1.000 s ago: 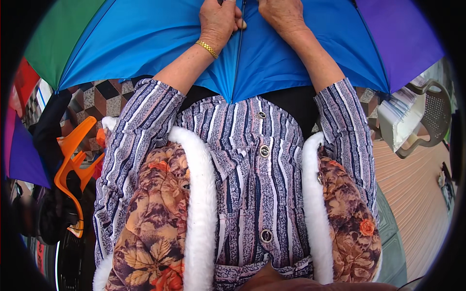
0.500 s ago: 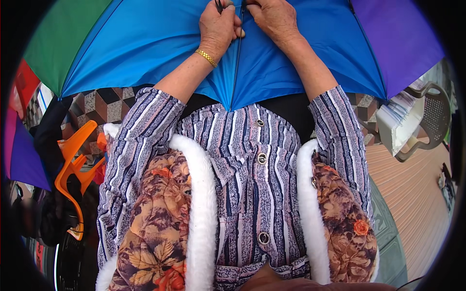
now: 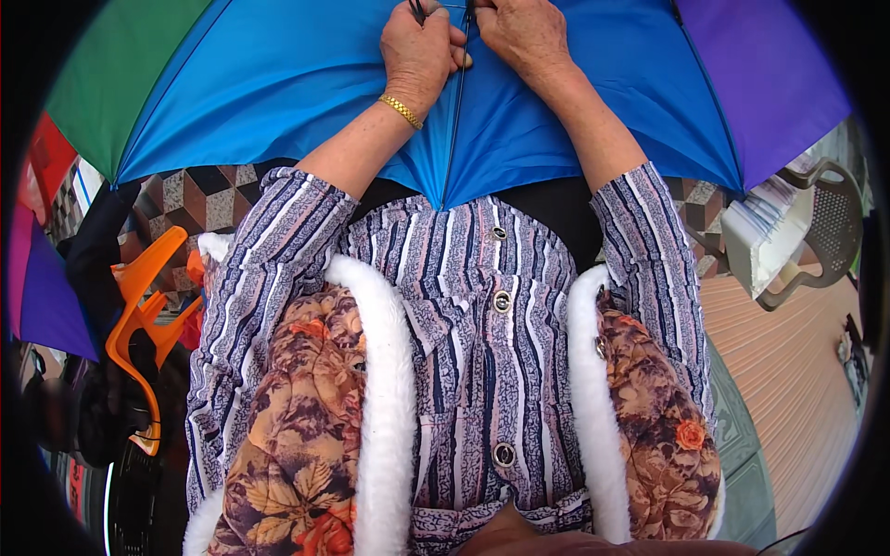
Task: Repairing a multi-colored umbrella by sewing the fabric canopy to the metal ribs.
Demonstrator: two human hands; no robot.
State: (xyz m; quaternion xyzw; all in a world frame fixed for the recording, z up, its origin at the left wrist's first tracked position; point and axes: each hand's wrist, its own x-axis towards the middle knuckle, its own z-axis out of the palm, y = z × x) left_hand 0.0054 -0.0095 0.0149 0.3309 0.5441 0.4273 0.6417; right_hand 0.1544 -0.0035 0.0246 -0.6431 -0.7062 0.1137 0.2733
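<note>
An opened umbrella with blue, green and purple panels spreads over my lap, and a thin dark rib runs down its middle. My left hand is closed just left of that rib, and a thin black looped thing sticks out between its fingers; its kind is not clear. A gold-coloured band circles that wrist. Right beside the rib, my right hand is closed in a pinch at the frame's top edge. A short pale thread-like line spans between the hands. The fingertips are partly cut off.
An orange plastic chair frame stands at the left, near another red and purple umbrella. At the right are a grey-brown perforated chair and a white container. Patterned tiles show below the umbrella.
Both hands stay by the rib, nearly in place. The left hand and wrist have shifted very slightly to the right; the umbrella's edge has moved a little.
</note>
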